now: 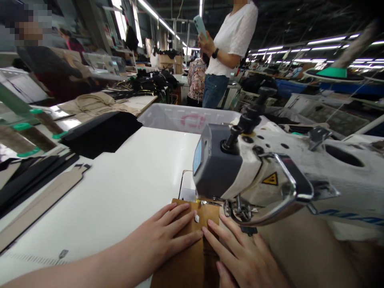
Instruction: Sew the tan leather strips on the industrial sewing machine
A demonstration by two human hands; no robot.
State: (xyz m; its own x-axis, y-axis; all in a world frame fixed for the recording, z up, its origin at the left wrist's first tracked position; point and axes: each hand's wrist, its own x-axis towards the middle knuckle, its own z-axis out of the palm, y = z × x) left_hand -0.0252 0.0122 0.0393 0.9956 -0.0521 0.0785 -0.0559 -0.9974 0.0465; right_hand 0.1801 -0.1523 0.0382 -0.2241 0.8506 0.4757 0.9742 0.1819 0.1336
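My left hand [162, 236] and my right hand [240, 256] lie flat with fingers spread on a tan fabric or leather piece [192, 256]. That piece runs under the front of a white industrial sewing machine head [255, 176], and its far end sits close to the presser foot and needle area [237, 210], which is partly hidden by the machine's metal guard. A small white patch [196, 218] shows on the tan piece between my hands. Neither hand grips anything.
The white machine table [105, 200] extends left, with long tan strips [39, 204] and a black fabric stack [100, 134] on it. A translucent plastic bin [186, 118] stands behind the machine. A co-worker [228, 52] stands beyond it holding a phone.
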